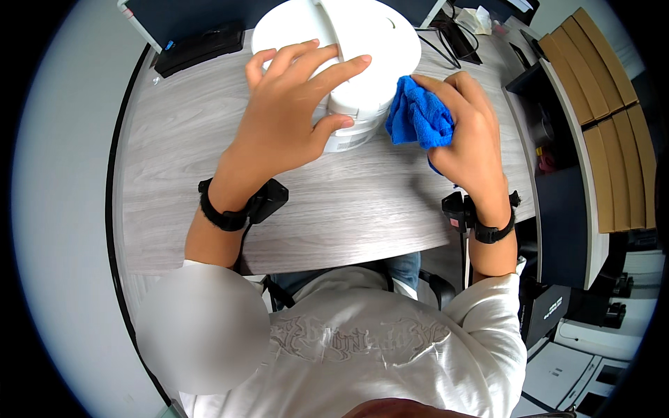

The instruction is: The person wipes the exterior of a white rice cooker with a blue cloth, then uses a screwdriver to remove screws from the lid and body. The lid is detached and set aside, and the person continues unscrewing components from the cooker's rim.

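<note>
And here we are at the far side of the desk (334,209), where the round white appliance (380,59) sits beyond the hands! The left hand (282,111) spreads wide over it, fingers across the top, thumb near the front edge, that grip clasping nothing, more bracing than grabbing. Over on the right, the right hand (470,129) has its grip closed firmly around a bunched blue cloth (419,115), right up at the appliance's side; whether cloth meets shell, I cannot tell. This looks like a wiping step, folks! The next move seems to call for a steady left palm and light, even cloth pressure along that curved wall.
</note>
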`<state>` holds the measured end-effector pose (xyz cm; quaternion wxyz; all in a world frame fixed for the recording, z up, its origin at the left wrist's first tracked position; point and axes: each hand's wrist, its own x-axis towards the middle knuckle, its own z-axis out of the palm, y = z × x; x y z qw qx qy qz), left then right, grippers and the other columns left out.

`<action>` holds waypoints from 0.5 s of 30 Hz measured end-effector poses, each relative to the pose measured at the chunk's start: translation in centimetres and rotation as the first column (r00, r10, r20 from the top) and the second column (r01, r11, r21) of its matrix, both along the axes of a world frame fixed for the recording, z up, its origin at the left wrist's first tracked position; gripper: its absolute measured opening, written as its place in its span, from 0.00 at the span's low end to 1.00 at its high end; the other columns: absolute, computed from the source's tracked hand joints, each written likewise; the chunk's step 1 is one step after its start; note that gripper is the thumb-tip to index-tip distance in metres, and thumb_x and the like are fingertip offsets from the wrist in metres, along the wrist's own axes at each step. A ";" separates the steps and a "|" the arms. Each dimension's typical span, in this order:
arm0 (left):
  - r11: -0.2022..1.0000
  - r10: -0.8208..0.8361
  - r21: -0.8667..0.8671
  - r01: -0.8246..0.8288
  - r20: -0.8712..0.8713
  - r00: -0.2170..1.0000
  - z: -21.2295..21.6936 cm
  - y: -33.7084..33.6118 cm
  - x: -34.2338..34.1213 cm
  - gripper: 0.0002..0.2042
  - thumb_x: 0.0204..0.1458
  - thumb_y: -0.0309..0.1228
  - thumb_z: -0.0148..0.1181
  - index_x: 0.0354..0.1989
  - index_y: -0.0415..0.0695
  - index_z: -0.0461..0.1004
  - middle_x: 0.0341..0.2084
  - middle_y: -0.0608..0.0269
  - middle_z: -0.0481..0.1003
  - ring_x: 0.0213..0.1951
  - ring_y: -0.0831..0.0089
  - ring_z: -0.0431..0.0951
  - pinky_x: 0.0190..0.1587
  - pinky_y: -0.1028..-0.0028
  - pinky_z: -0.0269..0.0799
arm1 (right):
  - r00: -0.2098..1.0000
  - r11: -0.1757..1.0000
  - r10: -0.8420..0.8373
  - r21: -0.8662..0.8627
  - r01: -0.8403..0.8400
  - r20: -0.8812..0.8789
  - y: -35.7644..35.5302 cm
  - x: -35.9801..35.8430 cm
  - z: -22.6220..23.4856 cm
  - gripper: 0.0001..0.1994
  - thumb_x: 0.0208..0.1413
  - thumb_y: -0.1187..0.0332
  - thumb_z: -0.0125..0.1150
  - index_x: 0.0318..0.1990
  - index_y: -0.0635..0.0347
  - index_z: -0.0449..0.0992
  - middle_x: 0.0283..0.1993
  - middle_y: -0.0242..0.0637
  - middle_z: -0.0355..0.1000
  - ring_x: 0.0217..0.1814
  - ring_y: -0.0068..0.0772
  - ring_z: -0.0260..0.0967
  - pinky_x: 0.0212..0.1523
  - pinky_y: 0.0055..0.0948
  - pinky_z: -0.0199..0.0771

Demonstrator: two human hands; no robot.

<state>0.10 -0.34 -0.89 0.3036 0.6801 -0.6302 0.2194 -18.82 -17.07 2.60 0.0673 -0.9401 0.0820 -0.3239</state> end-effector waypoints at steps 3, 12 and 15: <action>1.000 -0.010 -0.003 0.010 0.009 1.000 0.0 0.0 0.1 0.33 0.45 0.43 0.72 0.64 0.59 0.73 0.57 0.57 0.74 0.64 0.56 0.66 0.65 0.54 0.47 | 0.995 0.996 0.088 -0.005 -0.087 0.054 0.2 -0.1 0.3 0.27 0.34 0.76 0.68 0.50 0.53 0.80 0.35 0.40 0.68 0.38 0.46 0.67 0.38 0.38 0.66; 0.999 -0.032 0.010 0.032 0.016 0.999 0.2 0.0 0.2 0.34 0.44 0.39 0.72 0.64 0.57 0.72 0.58 0.54 0.71 0.63 0.55 0.66 0.64 0.53 0.46 | 0.995 0.993 0.098 -0.077 -0.095 0.032 -0.1 0.5 -0.6 0.27 0.36 0.70 0.73 0.51 0.45 0.83 0.35 0.36 0.68 0.38 0.41 0.67 0.38 0.36 0.64; 0.999 -0.032 0.007 0.031 0.025 0.999 0.1 -0.1 0.2 0.35 0.42 0.37 0.72 0.64 0.57 0.72 0.57 0.54 0.72 0.63 0.55 0.66 0.64 0.53 0.46 | 0.995 0.992 0.085 -0.099 -0.080 0.051 -1.0 0.5 -0.9 0.27 0.35 0.71 0.72 0.50 0.44 0.83 0.35 0.37 0.68 0.37 0.40 0.67 0.38 0.36 0.63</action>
